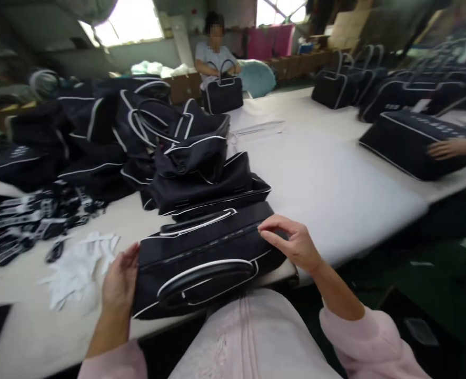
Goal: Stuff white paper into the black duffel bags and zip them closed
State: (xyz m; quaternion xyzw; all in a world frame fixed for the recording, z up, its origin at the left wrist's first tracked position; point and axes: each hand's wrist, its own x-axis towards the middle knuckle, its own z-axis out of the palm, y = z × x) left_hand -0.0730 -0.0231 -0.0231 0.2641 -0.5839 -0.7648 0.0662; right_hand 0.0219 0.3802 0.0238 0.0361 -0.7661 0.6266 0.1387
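Note:
A black bag (201, 237) with white piping lies in front of me at the table's near edge, its top side facing up. One loop handle (205, 279) droops over the near side, and another lies flat along the far side. My left hand (120, 279) grips the bag's left end, fingers against its edge. Along the top, a zipper (212, 245) runs toward the right end. There my right hand (286, 239) is closed in a pinch, thumb and forefinger together on the zipper line. Its fingertips mostly cover the small zipper pull.
Several black bags (193, 152) are heaped beyond mine and to the left. White strips (85, 268) and black-and-white straps (35, 221) lie at left. Across the table (335, 184), a person (215, 52) handles a bag. Another person's hand (448, 149) touches a bag at right.

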